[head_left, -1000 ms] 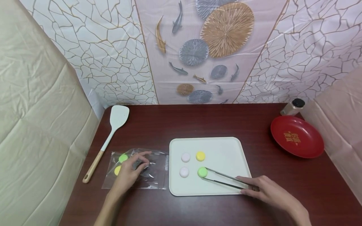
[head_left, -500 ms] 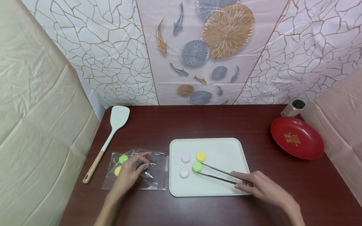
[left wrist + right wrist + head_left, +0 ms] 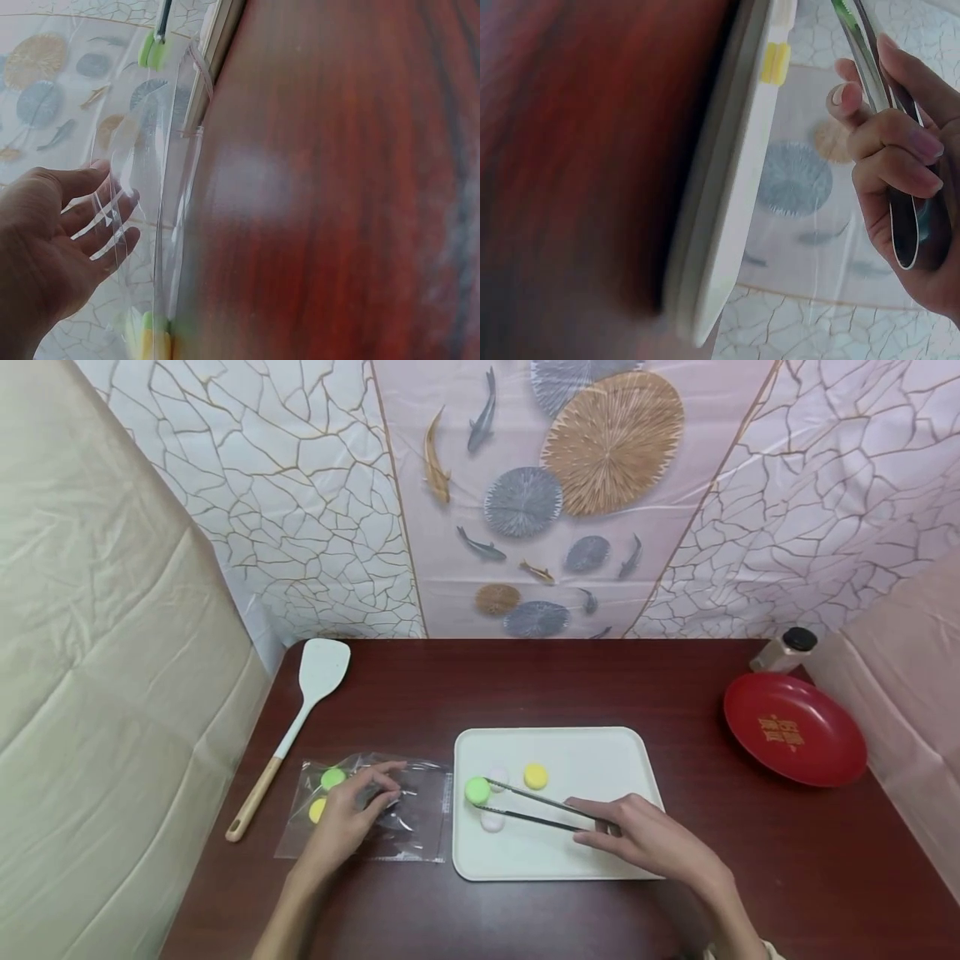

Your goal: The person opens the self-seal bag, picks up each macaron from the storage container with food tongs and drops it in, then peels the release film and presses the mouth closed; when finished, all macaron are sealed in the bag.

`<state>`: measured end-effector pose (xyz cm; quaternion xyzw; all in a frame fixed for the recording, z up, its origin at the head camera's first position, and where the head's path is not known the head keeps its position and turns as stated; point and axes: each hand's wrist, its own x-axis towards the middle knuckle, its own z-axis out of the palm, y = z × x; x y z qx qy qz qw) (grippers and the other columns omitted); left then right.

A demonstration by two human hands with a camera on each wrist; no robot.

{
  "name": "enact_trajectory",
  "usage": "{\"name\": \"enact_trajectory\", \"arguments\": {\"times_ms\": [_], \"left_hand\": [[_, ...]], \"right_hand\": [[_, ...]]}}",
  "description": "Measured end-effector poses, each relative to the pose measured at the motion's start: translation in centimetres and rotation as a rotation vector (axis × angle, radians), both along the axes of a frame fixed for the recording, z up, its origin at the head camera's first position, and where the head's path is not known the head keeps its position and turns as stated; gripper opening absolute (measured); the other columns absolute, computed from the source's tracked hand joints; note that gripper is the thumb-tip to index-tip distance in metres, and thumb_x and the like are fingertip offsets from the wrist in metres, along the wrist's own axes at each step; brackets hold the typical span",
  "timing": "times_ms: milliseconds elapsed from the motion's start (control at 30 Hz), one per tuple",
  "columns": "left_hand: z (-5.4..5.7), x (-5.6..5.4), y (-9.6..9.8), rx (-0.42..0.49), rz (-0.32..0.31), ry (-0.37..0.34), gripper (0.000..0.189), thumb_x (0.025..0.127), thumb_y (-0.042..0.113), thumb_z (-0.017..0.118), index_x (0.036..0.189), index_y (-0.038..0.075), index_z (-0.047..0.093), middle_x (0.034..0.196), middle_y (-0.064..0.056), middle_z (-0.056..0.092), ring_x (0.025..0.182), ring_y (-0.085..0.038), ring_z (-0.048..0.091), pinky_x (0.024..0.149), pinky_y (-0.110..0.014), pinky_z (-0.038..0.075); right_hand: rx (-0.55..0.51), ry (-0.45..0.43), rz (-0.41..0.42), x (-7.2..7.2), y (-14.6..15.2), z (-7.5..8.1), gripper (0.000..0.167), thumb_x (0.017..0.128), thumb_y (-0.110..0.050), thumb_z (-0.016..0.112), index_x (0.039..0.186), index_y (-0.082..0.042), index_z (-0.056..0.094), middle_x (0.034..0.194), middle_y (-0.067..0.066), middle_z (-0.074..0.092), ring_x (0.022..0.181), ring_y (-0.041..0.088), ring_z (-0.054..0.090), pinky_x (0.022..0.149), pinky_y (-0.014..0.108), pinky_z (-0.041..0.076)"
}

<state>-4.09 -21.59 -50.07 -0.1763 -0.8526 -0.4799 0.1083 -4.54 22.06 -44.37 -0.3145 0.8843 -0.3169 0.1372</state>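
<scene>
My right hand (image 3: 637, 835) holds metal tongs (image 3: 536, 822), fingers curled round the handle in the right wrist view. The tongs' tips grip a green macaron (image 3: 477, 791) over the left part of the white tray (image 3: 600, 752). Two pale macarons (image 3: 492, 822) lie on the tray, partly behind the tongs. A yellow macaron (image 3: 536, 777) sits to their right. My left hand (image 3: 345, 814) pinches the upper film of a clear plastic bag (image 3: 420, 827) left of the tray. Inside the bag are a green macaron (image 3: 332, 778) and a yellow one (image 3: 317, 810), the latter partly hidden by the hand.
A white spatula with a wooden handle (image 3: 255, 797) lies at the table's left. To the right stand a red oval plate (image 3: 810, 735) and a jar with a black lid (image 3: 783, 650). Patterned cloth (image 3: 337, 527) hangs behind the dark table (image 3: 397, 693).
My right hand has moved left, carrying the green macaron in the tongs from the tray's middle to its left edge near the bag. The left hand stays in place.
</scene>
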Motion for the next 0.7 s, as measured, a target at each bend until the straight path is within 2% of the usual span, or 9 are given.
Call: {"name": "enact_trajectory", "arguments": {"times_ms": [200,533,700], "left_hand": [[0.2,0.0,0.3,0.007,0.012,0.008,0.024,0.091,-0.012,0.080,0.097,0.010,0.073,0.128,-0.014,0.080,0.122,-0.042,0.075,0.107,-0.005,0.044],[0.2,0.2,0.3,-0.006,0.024,0.010,0.024,0.091,-0.011,0.080,0.098,0.011,0.074,0.129,-0.012,0.080,0.122,-0.040,0.075,0.107,-0.005,0.044],[0.2,0.1,0.2,-0.009,0.021,0.008,0.024,0.091,-0.012,0.080,0.098,0.010,0.074,0.130,-0.012,0.080,0.124,-0.040,0.074,0.108,-0.006,0.044]], "right_hand": [[0.037,0.014,0.024,-0.5,-1.6,0.1,0.044,0.104,-0.033,0.078,0.140,-0.008,0.074,0.065,-0.020,0.033,0.061,-0.006,0.028,0.058,0.017,0.034],[0.047,0.089,0.108,-0.8,-4.9,-0.5,0.035,0.105,-0.031,0.076,0.134,-0.012,0.076,0.066,-0.020,0.044,0.061,-0.007,0.037,0.058,0.017,0.038],[0.058,0.100,0.125,-1.1,-6.4,-0.7,0.033,0.105,-0.030,0.076,0.133,-0.012,0.077,0.065,-0.018,0.045,0.061,-0.006,0.037,0.058,0.017,0.037]]}}
